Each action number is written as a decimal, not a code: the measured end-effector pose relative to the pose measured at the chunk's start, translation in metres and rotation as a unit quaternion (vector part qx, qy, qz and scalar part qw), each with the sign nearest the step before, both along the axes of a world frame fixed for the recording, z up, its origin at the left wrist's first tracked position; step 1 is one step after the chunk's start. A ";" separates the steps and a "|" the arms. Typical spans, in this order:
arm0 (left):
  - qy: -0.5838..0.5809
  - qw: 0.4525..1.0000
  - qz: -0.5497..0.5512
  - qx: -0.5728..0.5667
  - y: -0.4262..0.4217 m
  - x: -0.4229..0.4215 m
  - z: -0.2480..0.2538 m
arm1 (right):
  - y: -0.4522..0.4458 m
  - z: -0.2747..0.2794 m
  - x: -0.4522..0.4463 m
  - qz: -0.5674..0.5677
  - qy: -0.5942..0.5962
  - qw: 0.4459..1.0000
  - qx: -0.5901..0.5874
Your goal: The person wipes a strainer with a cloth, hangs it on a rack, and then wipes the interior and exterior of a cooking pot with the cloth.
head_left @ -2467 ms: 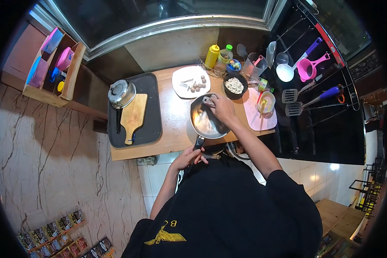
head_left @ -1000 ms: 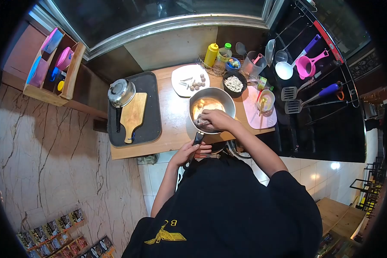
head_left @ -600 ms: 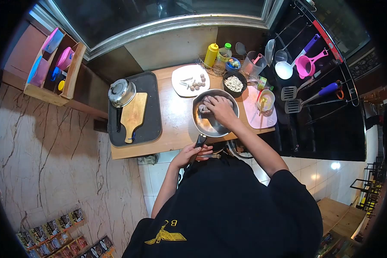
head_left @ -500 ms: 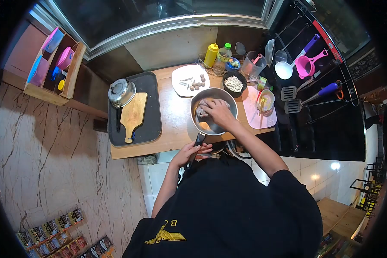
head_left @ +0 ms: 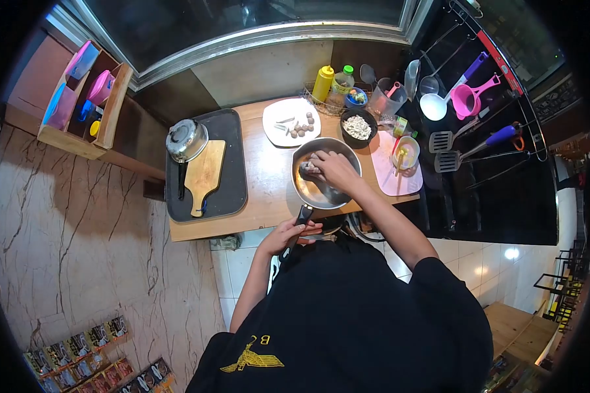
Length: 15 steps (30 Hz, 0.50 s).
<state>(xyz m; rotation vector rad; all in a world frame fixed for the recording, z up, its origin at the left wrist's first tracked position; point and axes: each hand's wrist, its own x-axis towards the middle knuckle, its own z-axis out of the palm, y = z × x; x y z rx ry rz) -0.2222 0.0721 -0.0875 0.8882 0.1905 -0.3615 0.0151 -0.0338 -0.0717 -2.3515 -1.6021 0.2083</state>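
Note:
A steel saucepan point(head_left: 299, 185) with a black handle stands at the wooden table's front, its handle pointing toward me. My left hand point(head_left: 287, 236) is closed around that handle. Inside the pan, my right hand point(head_left: 334, 171) presses a crumpled greyish cloth point(head_left: 309, 169) against the inner wall, fingers bunched over it. Part of the cloth is hidden under the fingers. Just behind the pan sit a white plate point(head_left: 278, 134) with small brown balls and pale strips, and a black bowl point(head_left: 357, 128) of chopped white pieces.
To the left, a dark tray point(head_left: 233, 177) carries a wooden cutting board point(head_left: 204, 173) and an upturned metal pot point(head_left: 187, 139). On the right are a pink board point(head_left: 410, 187) with a small cup point(head_left: 406, 152) and hanging utensils point(head_left: 447, 160). A yellow bottle point(head_left: 322, 84) stands behind.
My right hand and the cloth have shifted slightly within the pan, and the cloth is more bunched under the fingers. The left hand stays on the handle.

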 end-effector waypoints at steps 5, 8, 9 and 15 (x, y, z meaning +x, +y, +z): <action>-0.001 1.000 0.004 -0.001 -0.004 0.001 -0.002 | 0.006 -0.021 -0.004 0.084 0.060 0.990 0.101; -0.007 1.000 0.023 -0.010 0.001 0.002 -0.007 | 0.001 -0.020 -0.008 0.116 0.137 0.984 0.020; -0.007 0.999 0.035 -0.019 0.003 0.002 -0.007 | 0.001 -0.018 -0.008 0.125 0.140 0.982 0.020; 0.013 0.994 0.036 0.098 -0.002 0.002 -0.011 | -0.006 0.011 0.003 0.088 0.151 0.984 -0.022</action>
